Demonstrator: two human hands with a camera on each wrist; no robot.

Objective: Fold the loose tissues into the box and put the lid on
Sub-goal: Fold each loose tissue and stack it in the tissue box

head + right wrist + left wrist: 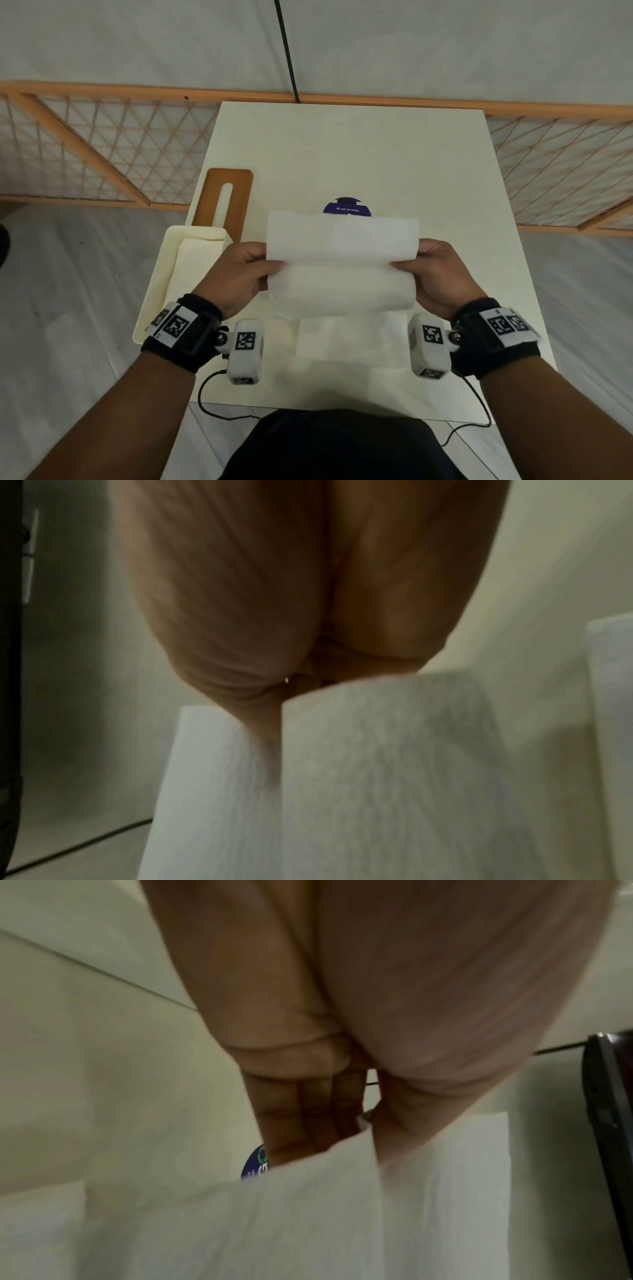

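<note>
A flat stack of loose white tissues [346,337] is seen lying on the near part of the white rectangular bench [376,154]. Just above it, a single white tissue sheet [342,263] is held up between both hands, its upper half curved over the lower half. Its left edge is pinched by the left hand [236,274], thumb in front and fingers [301,1118] behind; its right edge is pinched the same way by the right hand [442,274]. At the bench's left edge an open cream rectangular tissue box [171,270] is placed, and just beyond it the brown wooden lid with a long slot [227,198]. Behind the sheet, a dark blue packet with white lettering [347,207] is partly hidden.
</note>
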